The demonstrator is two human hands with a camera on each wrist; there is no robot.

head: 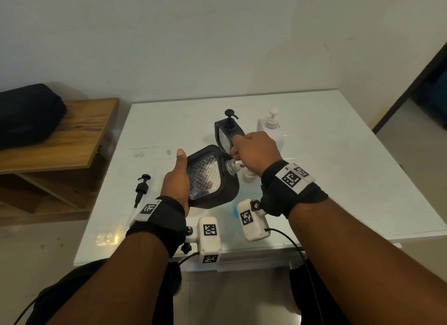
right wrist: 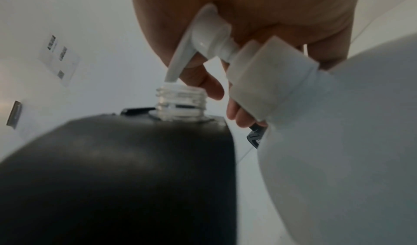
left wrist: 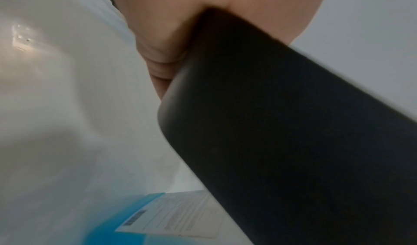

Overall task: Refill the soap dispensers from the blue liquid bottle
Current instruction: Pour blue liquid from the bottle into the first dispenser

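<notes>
My left hand [head: 176, 179] grips a black soap dispenser [head: 208, 179] with a clear textured front, tilted to the right above the table. Its pump is off and its clear threaded neck [right wrist: 180, 102] stands bare. My right hand [head: 256, 153] curls over the white pump head [right wrist: 210, 34] of the blue liquid bottle [head: 235, 210], which stands mostly hidden under the wrist. The pump's spout tip [right wrist: 171, 77] sits at the mouth of the neck. In the left wrist view the bottle's blue body and label [left wrist: 176, 216] lie below the black dispenser [left wrist: 282, 124].
A second black dispenser [head: 228, 131] and a white dispenser [head: 269, 129], both with pumps on, stand behind my hands. A loose black pump [head: 141, 187] lies at the left on the white table [head: 338, 167]. A black bag [head: 26, 114] rests on a wooden bench [head: 79, 141].
</notes>
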